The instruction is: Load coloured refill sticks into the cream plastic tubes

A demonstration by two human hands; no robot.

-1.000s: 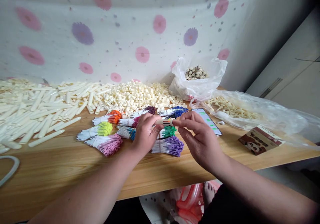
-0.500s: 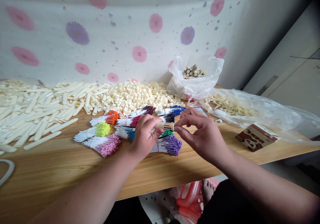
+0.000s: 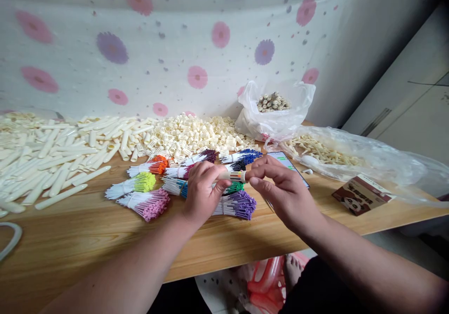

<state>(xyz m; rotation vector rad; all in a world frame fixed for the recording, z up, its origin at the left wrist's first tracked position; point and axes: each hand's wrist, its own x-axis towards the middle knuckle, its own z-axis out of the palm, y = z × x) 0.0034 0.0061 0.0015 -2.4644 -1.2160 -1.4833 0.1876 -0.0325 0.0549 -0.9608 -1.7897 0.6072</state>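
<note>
My left hand (image 3: 201, 192) grips a cream pen barrel (image 3: 231, 176) with coloured refills inside it, held level above the wooden table (image 3: 87, 239). My right hand (image 3: 280, 190) pinches at the barrel's right end with thumb and forefinger. Under both hands lie bundles of pen refills with coloured tips: purple (image 3: 236, 205), pink (image 3: 145, 204), lime (image 3: 135, 184), orange (image 3: 150, 166), blue (image 3: 243, 156) and green, partly hidden by my fingers.
Heaps of cream pen barrels (image 3: 45, 150) and small ribbed cream parts (image 3: 196, 136) cover the back of the table. A white bag (image 3: 275, 110) and a clear bag (image 3: 351, 155) of parts sit at right, with a phone (image 3: 286, 162) and a small brown box (image 3: 361, 194).
Both hands stay together on the pen barrel with only small finger shifts. The view wobbled slightly; the phone is again visible behind my right hand.
</note>
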